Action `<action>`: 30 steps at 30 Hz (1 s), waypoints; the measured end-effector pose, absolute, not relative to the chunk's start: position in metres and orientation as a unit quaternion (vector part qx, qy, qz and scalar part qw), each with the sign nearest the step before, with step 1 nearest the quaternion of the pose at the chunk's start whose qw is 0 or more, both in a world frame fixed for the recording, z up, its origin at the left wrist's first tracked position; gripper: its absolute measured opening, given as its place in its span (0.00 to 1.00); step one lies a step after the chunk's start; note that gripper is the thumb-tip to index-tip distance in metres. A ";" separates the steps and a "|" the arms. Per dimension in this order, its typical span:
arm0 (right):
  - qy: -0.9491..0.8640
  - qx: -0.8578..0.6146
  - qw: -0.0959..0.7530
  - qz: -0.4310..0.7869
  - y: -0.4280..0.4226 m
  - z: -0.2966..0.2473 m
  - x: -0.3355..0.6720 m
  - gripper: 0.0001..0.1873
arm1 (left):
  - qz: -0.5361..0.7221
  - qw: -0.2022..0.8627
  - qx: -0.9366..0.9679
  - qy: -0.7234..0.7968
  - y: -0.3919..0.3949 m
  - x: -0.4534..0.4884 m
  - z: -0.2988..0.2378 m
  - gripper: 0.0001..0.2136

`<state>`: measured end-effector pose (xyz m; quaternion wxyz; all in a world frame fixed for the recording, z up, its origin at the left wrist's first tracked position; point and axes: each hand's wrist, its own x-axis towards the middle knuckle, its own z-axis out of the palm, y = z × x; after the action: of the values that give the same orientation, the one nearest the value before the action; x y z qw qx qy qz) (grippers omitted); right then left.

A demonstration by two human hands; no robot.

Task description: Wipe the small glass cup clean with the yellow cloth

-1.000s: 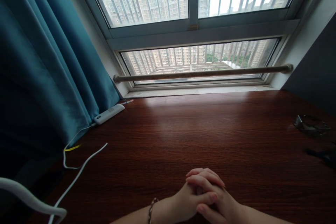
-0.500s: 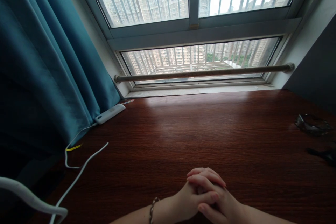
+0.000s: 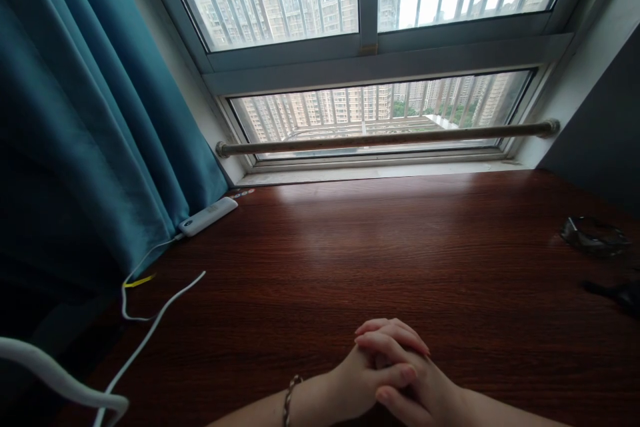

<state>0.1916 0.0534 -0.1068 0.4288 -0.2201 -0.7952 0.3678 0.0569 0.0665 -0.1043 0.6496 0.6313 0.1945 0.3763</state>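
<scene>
My left hand (image 3: 357, 380) and my right hand (image 3: 425, 390) rest clasped together on the dark wooden table (image 3: 400, 253) near its front edge. Their fingers are interlaced and wrapped round each other, with nothing held between them. A thin bracelet (image 3: 290, 397) circles my left wrist. No object lies within reach of the fingertips.
A white power bank (image 3: 207, 216) lies at the table's back left by the teal curtain (image 3: 85, 120), with white cables (image 3: 150, 330) trailing toward me. A dark glass ashtray-like dish (image 3: 593, 237) and a black object (image 3: 620, 293) sit at the right edge. A barred window (image 3: 370, 47) with a rail (image 3: 385, 138) stands behind.
</scene>
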 end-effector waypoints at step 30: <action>-0.794 -0.226 0.415 0.382 0.052 -0.106 0.193 0.21 | 0.365 0.640 0.645 0.203 0.067 0.056 -0.099 0.15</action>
<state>0.1929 0.0520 -0.1063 0.4146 -0.2260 -0.7945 0.3818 0.0563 0.0666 -0.0988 0.6403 0.6448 0.2028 0.3650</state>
